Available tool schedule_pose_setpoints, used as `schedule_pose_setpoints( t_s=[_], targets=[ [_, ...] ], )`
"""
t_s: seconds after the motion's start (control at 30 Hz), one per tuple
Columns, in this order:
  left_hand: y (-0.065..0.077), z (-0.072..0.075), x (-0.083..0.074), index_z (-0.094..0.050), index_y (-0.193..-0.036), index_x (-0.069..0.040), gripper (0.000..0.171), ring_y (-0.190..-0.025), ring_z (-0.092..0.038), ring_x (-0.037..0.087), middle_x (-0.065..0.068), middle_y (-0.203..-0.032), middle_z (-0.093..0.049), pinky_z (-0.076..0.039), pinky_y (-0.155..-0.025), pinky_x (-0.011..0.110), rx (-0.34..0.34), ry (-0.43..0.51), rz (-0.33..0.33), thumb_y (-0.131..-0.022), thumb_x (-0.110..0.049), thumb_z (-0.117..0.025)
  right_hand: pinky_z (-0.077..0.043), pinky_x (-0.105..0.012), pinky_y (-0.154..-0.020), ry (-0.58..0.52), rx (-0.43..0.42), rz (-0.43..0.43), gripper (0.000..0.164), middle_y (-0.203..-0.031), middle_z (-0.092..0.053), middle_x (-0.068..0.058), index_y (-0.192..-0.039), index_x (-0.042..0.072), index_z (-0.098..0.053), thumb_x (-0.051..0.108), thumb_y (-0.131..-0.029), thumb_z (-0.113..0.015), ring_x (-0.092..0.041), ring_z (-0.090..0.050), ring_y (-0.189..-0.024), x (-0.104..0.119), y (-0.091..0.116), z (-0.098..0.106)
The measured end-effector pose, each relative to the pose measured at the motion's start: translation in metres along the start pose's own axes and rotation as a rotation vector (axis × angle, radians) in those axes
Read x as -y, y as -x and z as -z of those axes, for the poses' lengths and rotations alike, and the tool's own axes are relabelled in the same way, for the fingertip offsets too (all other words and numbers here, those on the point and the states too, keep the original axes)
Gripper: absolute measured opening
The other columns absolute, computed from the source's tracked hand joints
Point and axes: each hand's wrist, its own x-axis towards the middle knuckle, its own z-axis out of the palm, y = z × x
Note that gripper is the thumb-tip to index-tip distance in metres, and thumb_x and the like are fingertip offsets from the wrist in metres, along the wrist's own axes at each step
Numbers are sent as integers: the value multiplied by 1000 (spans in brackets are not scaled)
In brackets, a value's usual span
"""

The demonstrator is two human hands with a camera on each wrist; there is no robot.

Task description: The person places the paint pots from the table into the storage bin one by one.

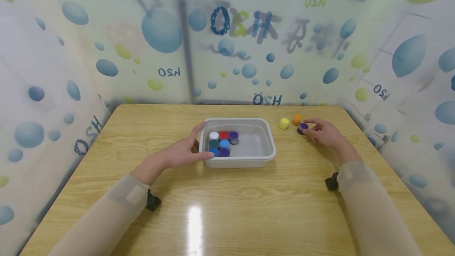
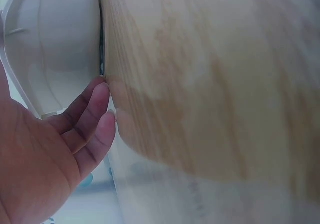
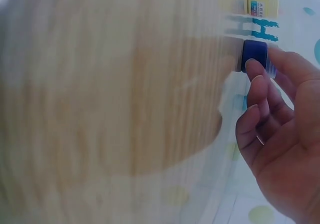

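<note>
Beside the right end of the table, my right hand (image 1: 326, 132) pinches a small dark purple jar (image 1: 302, 128) between thumb and finger. That jar (image 3: 255, 54) stands on or just at the tabletop in the right wrist view, other fingers loosely curled below it. My left hand (image 1: 182, 152) holds the left end of a light grey plastic bin (image 1: 254, 162), thumb across the near corner, fingers along the side wall. In the left wrist view, its fingertips (image 2: 106, 126) are by the bin's base. Several small jars, including a red one (image 1: 223, 135) and white one (image 1: 213, 136), fill the bin's left part.
A yellow jar (image 1: 284, 123) and an orange jar (image 1: 297, 119) stand on the wooden table (image 1: 249, 208), between the bin and my right hand. Patterned curtains (image 1: 227, 70) hang behind the table and along both sides.
</note>
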Motion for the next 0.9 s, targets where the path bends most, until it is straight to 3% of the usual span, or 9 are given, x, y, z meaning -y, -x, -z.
schedule_pose_setpoints(
  t_s=[0.43,0.9],
  targets=[
    [1,0,-1,9,-176,-35,119,-107,-65,23,12,-126,-70,-56,-96,43,-7,-17,-15,-96,-74,-70,-53,-31,-73,27,5,-30,54,-112,-70,-16,-152,2,-56,35,-110,-68,-22,-66,-83,-1,3,-1],
    [2,0,-1,9,-176,-35,119,-109,-65,23,12,-128,-69,-55,-99,46,-5,-12,-7,-96,-75,-69,-52,-31,-70,16,-63,70,53,-109,-75,-21,-144,4,-62,40,-107,-74,-25,-65,-82,20,21,3]
  ],
)
